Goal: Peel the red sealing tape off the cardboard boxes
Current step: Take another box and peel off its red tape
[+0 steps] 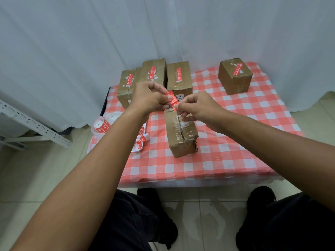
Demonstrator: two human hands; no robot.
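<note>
Knees in dark trousers (130, 220) sit nearest to us, over a pale tiled floor (190, 205), with our two bare forearms reaching out above them. Beyond lies the table under its red-and-white checked cloth (235, 151). On the cloth, close to its front half, stands the near box (181, 134), its top covered in clear tape and one corner torn. At the table's left edge a white tray (135, 148) holds peeled red strips, with a small roll of red stickers (101, 126) just beside it.

Above the far end of the near box we hold a strip of red tape (172, 99) in the air. Our left hand (146, 97) pinches its upper part between curled fingers and thumb; our right hand (197, 107) pinches its lower end the same way.

Farther back stand three boxes in a row (154, 75), each bearing a red strip on top. Well apart, at the right rear, a fourth box (234, 77) carries another. A pale curtain (163, 24) hangs behind everything.
</note>
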